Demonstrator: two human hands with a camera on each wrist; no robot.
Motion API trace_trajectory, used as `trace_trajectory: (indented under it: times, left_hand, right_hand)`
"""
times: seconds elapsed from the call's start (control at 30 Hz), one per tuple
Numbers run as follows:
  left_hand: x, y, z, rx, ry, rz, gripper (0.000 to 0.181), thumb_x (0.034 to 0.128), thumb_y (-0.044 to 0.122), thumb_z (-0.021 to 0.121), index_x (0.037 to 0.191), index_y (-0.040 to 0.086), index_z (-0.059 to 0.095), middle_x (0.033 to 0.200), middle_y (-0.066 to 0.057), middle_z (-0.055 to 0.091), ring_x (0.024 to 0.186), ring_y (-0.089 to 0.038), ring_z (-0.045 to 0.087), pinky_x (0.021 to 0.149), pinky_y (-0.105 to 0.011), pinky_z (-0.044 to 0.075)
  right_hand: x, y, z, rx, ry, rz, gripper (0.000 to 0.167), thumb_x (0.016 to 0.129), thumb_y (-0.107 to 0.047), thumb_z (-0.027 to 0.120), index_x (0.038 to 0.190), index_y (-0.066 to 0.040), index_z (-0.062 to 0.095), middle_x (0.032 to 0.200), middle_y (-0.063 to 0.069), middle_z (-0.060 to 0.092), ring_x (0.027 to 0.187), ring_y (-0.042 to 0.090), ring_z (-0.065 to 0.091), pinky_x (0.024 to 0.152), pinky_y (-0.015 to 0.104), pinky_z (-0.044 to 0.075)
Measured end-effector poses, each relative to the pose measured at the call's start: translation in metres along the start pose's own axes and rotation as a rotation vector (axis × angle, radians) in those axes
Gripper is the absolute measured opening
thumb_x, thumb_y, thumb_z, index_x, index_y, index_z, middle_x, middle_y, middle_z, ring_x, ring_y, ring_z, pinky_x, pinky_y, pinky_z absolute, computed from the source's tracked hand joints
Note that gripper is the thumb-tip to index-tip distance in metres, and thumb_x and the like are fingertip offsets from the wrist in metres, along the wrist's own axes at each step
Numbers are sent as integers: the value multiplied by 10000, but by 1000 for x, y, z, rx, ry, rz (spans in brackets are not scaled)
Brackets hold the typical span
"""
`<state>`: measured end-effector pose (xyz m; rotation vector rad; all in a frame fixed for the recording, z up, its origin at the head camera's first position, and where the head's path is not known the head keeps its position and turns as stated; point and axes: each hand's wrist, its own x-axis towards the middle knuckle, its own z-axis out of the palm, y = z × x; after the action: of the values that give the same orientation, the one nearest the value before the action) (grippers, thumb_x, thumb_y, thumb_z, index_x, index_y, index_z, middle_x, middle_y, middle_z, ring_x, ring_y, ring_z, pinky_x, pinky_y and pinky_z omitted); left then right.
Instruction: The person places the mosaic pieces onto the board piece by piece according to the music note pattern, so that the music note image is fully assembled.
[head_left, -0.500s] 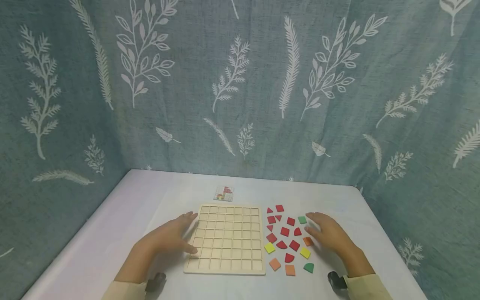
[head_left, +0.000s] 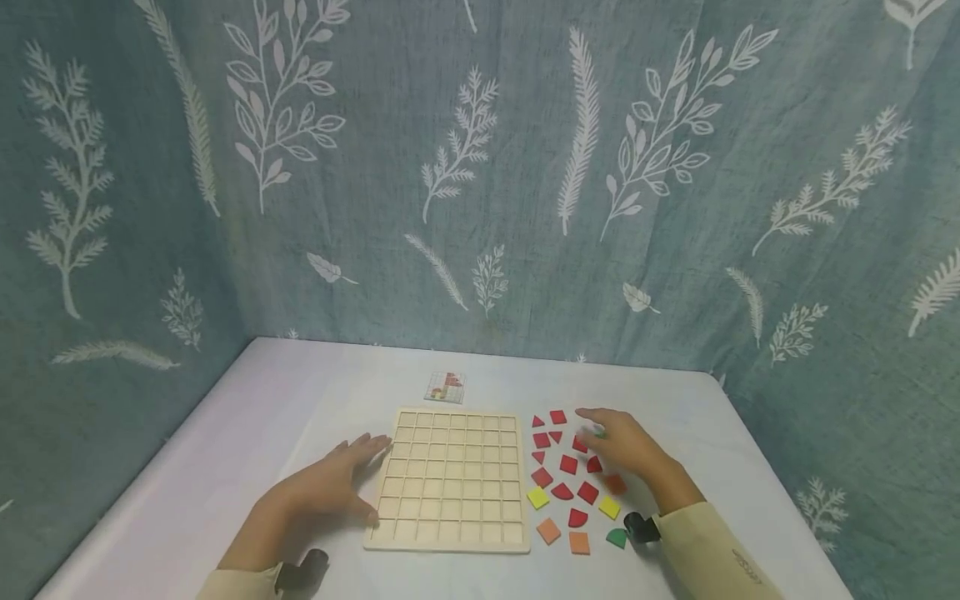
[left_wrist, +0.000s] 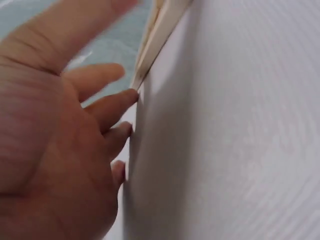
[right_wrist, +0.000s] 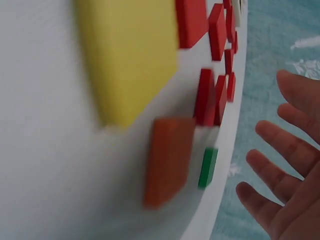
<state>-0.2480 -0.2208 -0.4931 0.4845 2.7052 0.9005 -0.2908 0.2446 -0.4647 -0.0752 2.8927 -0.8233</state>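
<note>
A pale wooden grid board point(head_left: 451, 480) lies flat on the white table. Along its left edge my left hand point(head_left: 330, 483) rests with fingers spread; in the left wrist view its fingers point(left_wrist: 112, 107) are loosely extended beside the board's side. My right hand point(head_left: 626, 446) hovers over the upper right of the loose tiles, holding nothing. Under or near it are a red square tile point(head_left: 581, 444), a mostly hidden green tile point(right_wrist: 208, 167) and an orange tile point(right_wrist: 170, 160). The right wrist view shows that hand's fingers point(right_wrist: 275, 165) apart, clear of the tiles.
Several red squares, triangles and quarter-rounds lie right of the board, with yellow tiles point(head_left: 610, 507), orange squares point(head_left: 579, 543) and a green quarter-round point(head_left: 617, 537). Behind the board is a small picture card point(head_left: 446, 387). A patterned curtain point(head_left: 480, 167) encloses the table.
My right hand has moved left and slightly away from me, over the upper tiles, now covering much of the green square. The left hand has shifted slightly left along the board's edge.
</note>
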Motion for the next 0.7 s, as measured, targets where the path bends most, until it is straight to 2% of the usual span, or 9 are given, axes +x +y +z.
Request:
trace_trajectory:
  times: [0.13, 0.23, 0.3, 0.5, 0.7]
  left_hand:
    - [3, -10, 1, -7, -1, 112, 1214, 496, 547, 871, 1502, 87, 371, 1561, -136, 294, 1449, -413, 91, 1146, -604, 5]
    - [4, -12, 4, 3, -9, 184, 1183, 525, 563, 851, 1486, 52, 387, 1559, -153, 290, 1450, -411, 93, 1144, -600, -16]
    - [5, -13, 6, 9, -4, 211, 1177, 533, 579, 837, 1479, 39, 393, 1556, -159, 294, 1448, -416, 98, 1141, -605, -19]
    - [7, -9, 7, 18, 8, 211, 1178, 519, 591, 826, 1471, 38, 407, 1553, -143, 307, 1451, -403, 106, 1144, -596, -22]
    - [5, -10, 6, 23, 5, 176, 1168, 510, 593, 826, 1471, 68, 421, 1556, -110, 307, 1460, -362, 111, 1153, -571, -30]
  right_hand:
    - [15, -5, 5, 1, -17, 4, 563, 883, -368, 712, 1404, -235, 545, 1423, 97, 504, 1331, 346, 414, 1017, 575, 409]
    - [25, -6, 6, -36, -28, -14, 552, 875, -331, 730, 1386, -208, 562, 1401, 95, 523, 1315, 334, 437, 1023, 551, 417]
    - [30, -7, 5, -60, -34, -34, 540, 871, -292, 740, 1372, -182, 572, 1377, 96, 541, 1288, 327, 463, 1025, 540, 419]
    - [43, -8, 4, -72, -35, -73, 511, 855, -212, 759, 1335, -147, 599, 1343, 89, 567, 1252, 315, 491, 1034, 531, 416]
    - [54, -12, 12, -72, -27, -90, 453, 847, -167, 763, 1282, -145, 636, 1260, 56, 611, 1096, 248, 568, 937, 455, 518]
